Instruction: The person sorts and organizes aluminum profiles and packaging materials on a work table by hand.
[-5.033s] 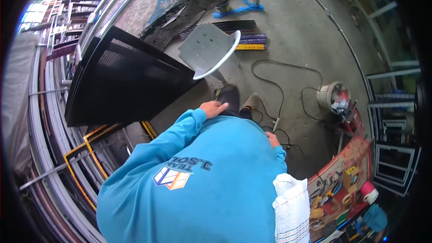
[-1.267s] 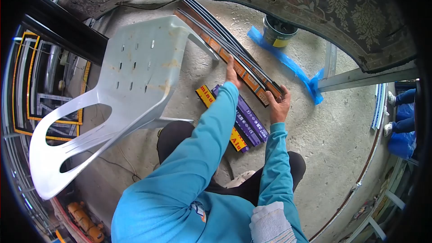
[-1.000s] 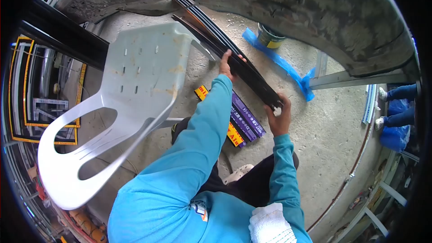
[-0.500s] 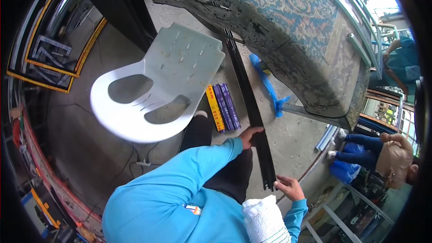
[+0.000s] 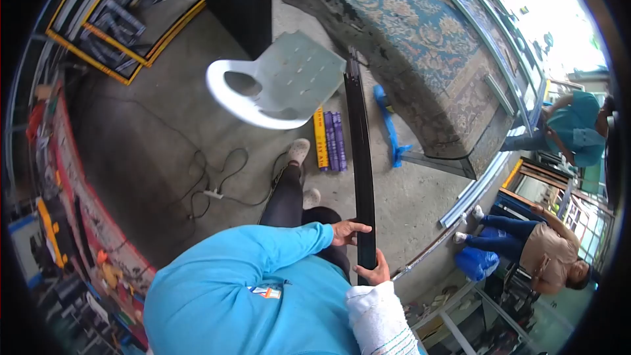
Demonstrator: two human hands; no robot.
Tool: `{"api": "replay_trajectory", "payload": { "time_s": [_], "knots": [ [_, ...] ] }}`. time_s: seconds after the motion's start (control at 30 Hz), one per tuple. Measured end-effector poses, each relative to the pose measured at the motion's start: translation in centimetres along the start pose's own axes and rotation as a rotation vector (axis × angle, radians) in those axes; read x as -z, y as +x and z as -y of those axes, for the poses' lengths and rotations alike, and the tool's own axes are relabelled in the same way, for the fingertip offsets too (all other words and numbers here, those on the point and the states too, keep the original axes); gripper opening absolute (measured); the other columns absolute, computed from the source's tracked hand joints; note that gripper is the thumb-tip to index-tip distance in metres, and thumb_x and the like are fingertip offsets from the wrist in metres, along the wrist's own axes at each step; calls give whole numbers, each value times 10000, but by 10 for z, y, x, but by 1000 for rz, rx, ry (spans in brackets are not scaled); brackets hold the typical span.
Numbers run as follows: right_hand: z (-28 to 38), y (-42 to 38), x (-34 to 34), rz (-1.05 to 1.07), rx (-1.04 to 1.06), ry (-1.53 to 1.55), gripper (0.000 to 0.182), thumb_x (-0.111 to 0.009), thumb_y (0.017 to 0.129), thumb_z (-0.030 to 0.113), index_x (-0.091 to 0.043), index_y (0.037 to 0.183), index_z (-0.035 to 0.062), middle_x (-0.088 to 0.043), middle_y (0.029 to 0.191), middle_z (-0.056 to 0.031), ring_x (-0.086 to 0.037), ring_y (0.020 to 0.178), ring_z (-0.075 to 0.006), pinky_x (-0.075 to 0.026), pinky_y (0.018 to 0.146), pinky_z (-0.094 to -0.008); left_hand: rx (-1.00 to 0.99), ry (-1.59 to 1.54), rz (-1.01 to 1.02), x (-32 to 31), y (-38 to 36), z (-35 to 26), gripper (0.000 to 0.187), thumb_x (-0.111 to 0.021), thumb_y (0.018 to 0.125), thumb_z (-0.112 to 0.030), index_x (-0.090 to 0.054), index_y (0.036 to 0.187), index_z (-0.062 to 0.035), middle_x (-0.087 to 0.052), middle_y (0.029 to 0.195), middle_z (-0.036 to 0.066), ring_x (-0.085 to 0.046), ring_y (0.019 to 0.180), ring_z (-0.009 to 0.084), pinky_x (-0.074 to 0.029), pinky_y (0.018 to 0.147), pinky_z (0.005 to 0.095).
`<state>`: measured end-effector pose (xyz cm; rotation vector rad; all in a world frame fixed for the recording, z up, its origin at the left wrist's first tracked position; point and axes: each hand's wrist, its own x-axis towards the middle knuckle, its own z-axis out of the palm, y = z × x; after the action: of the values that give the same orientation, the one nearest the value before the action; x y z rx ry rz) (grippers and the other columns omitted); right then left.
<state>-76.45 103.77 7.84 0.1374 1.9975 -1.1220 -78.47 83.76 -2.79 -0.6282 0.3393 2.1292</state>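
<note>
Dusty concrete floor (image 5: 164, 151) (cable-strewn) under white chair (image 5: 276, 85), patterned rug (image 5: 427, 46).

Black profile bundle (image 5: 360, 158): near end hidden behind right hand (image 5: 373, 273); count of strips in bundle too small to tell. Right hand: palm and most fingers covered by bundle and white cloth (image 5: 378, 312). Left hand (image 5: 347, 231): palm side hidden. Purple and yellow boxes (image 5: 328, 141): lettering unreadable. Plastic chair (image 5: 279, 82): legs hidden under seat. Patterned carpet (image 5: 427, 46): far part cut off by lens rim
</note>
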Motion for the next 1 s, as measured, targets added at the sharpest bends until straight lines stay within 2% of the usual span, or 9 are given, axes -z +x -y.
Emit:
{"api": "replay_trajectory", "payload": {
  "time_s": [0.07,0.17,0.23,0.27,0.43,0.47,0.6,0.77,1.0],
  "knots": [
    [-6,-27,-3,41,11,49,776,-873,645,154,-486,1297,-9,-631,1088,-104,-615,986,-176,-499,876,-309,-43,-15,4,11,-12,16,513,-807,775,-384,-595,1210,-215,-621,1140,-41,-536,1120,157,-407,892,418],
    [-19,-37,-1,186,105,109,800,-871,645,115,-476,1331,-4,-607,1151,-86,-572,1077,-164,-455,946,-301,-294,-117,-147,10,-50,-8,633,-815,737,-512,-578,1245,-217,-596,1108,-40,-528,1111,191,-429,884,443],
    [-24,-40,1,304,36,148,822,-874,630,73,-468,1342,2,-598,1179,-71,-556,1104,-159,-434,980,-305,-465,-87,-274,0,-96,-43,492,-781,781,-493,-635,1129,-177,-660,1066,-3,-612,1035,175,-473,903,406],
    [-26,-37,-1,331,60,150,822,-874,630,73,-468,1342,2,-598,1179,-71,-556,1104,-159,-434,980,-305,-565,-15,-346,-2,-117,-57,495,-776,786,-495,-632,1166,-211,-658,1067,-26,-618,1003,152,-484,860,372],
    [-32,-9,-16,404,48,180,725,-856,626,-42,-524,1265,45,-610,1056,3,-570,998,-132,-450,909,-282,-936,117,-435,-24,-226,-97,458,-790,813,-355,-619,1139,-84,-673,1036,51,-665,998,202,-549,879,388],
    [-27,-5,-21,408,69,152,653,-867,634,-2,-539,1196,46,-611,1019,0,-576,956,-137,-465,862,-285,-988,76,-457,-28,-242,-98,404,-803,810,-229,-621,1128,-57,-678,1017,70,-669,966,206,-551,881,381],
    [-12,20,-41,441,140,-129,610,-879,649,56,-542,1157,37,-614,975,-13,-581,912,-145,-473,806,-294,-1214,167,-524,-28,-277,-82,367,-797,773,-72,-635,1102,-56,-680,1041,55,-655,965,175,-540,897,363],
    [26,66,-96,497,284,-312,629,-890,653,153,-539,1159,27,-635,1007,-78,-606,922,-186,-495,820,-326,-1352,135,-550,-15,-344,-81,397,-822,753,-94,-645,1108,-66,-685,1049,39,-652,978,158,-514,928,328],
    [151,105,-207,548,568,-506,540,-851,712,250,-578,1132,48,-674,993,-127,-643,914,-250,-495,814,-373,-1581,40,-606,57,-483,-115,444,-849,746,-150,-627,1116,-48,-684,1053,54,-657,963,154,-529,909,334]
  ]
}}
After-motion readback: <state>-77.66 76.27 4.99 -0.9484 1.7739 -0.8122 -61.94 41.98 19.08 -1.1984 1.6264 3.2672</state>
